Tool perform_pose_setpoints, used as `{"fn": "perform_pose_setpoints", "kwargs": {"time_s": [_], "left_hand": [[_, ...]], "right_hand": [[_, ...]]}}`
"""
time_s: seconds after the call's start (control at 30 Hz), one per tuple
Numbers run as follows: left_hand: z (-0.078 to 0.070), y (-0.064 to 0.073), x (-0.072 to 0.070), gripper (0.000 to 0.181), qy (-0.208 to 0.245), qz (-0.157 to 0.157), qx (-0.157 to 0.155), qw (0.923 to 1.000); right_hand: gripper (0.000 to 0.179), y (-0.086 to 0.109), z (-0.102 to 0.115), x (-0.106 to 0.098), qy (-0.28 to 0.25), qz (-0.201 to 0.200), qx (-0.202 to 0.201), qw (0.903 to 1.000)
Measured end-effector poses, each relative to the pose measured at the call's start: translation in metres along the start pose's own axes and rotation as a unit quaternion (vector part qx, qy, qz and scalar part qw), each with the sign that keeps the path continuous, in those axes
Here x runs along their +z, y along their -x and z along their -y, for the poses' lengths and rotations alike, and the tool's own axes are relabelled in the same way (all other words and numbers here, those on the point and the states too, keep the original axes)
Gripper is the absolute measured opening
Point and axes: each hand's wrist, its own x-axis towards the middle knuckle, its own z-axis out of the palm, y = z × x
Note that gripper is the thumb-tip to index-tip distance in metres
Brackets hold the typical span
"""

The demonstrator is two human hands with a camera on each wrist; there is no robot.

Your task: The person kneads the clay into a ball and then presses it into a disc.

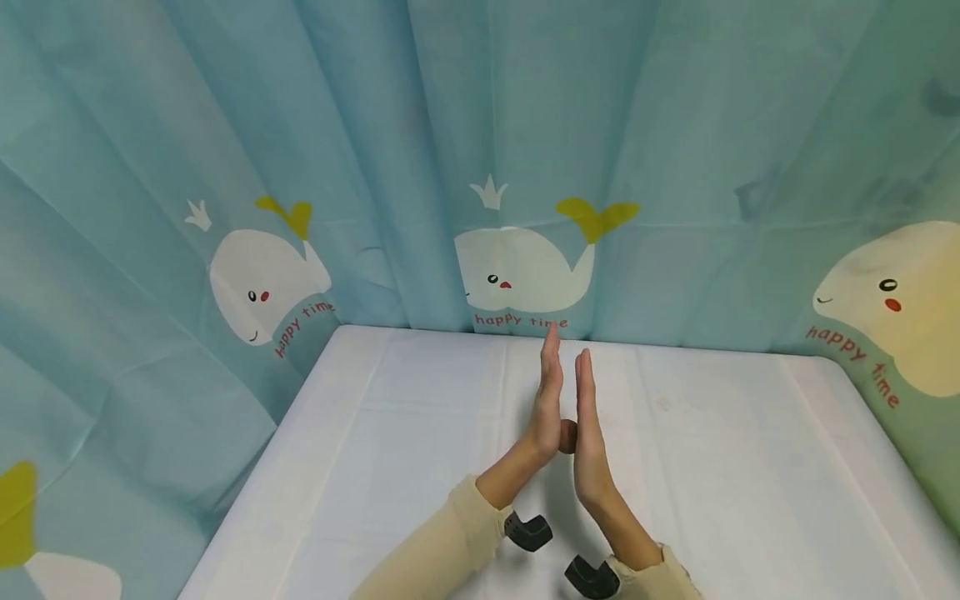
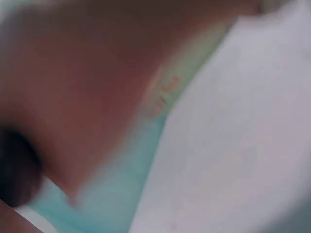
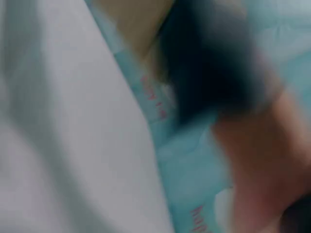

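Note:
Both palms face each other above the white table [image 1: 420, 467], fingers straight and pointing away from the body. Between the lower palms sits a small round brown ball [image 1: 567, 436], touched by my left hand [image 1: 546, 408] on one side and my right hand [image 1: 590, 433] on the other. Its material cannot be made out. The fingertips stand a little apart. In the left wrist view the ball [image 2: 18, 167] is a dark, blurred round shape beside skin. Only part of the ball [image 3: 297, 217] shows in the right wrist view's lower corner.
A blue-green curtain [image 1: 360, 125] printed with white whales hangs behind and along the sides of the table. Both wrists carry a black camera mount, the left one [image 1: 528, 532] and the right one [image 1: 592, 577], close to each other below the hands.

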Motion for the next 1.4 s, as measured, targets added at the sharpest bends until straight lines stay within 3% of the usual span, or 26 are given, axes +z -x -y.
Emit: {"fn": "perform_pose_setpoints", "kwargs": {"time_s": [0.13, 0.33, 0.5, 0.6, 0.7, 0.83, 1.0, 1.13, 1.3, 1.4], "left_hand": [[0.008, 0.005, 0.003, 0.065, -0.038, 0.017, -0.031, 0.9987], [-0.002, 0.018, 0.012, 0.065, -0.023, 0.047, -0.023, 0.9984], [-0.013, 0.010, 0.008, 0.064, 0.015, 0.033, 0.000, 0.9993], [-0.009, 0.002, 0.004, 0.063, 0.001, 0.012, 0.011, 0.9999], [-0.001, 0.002, 0.003, 0.064, -0.027, 0.007, 0.000, 0.9996], [0.002, 0.012, 0.009, 0.065, -0.023, 0.045, -0.032, 0.9982], [-0.010, 0.018, 0.013, 0.063, 0.027, 0.083, -0.028, 0.9958], [-0.014, 0.011, 0.009, 0.063, 0.053, 0.061, -0.032, 0.9962], [0.001, 0.001, 0.000, 0.061, 0.009, 0.012, -0.015, 0.9998], [0.009, 0.005, 0.001, 0.062, -0.006, 0.019, -0.021, 0.9996]], "right_hand": [[0.054, -0.007, 0.012, -0.004, -0.012, -0.008, -0.036, 0.9992], [0.052, -0.030, -0.006, -0.021, -0.042, -0.038, 0.019, 0.9982], [0.054, -0.017, -0.026, -0.014, -0.022, -0.023, 0.023, 0.9992], [0.054, -0.005, -0.020, -0.005, -0.022, -0.013, 0.007, 0.9996], [0.054, -0.002, -0.002, -0.003, -0.039, -0.010, -0.022, 0.9990], [0.056, -0.014, 0.014, -0.012, -0.061, -0.021, -0.041, 0.9970], [0.056, -0.028, 0.002, -0.024, -0.069, -0.041, -0.007, 0.9967], [0.053, -0.019, -0.009, -0.017, -0.040, -0.031, 0.013, 0.9986], [0.054, -0.003, 0.004, 0.001, -0.008, -0.010, -0.013, 0.9998], [0.055, -0.006, 0.015, 0.000, -0.019, -0.020, -0.031, 0.9991]]}}
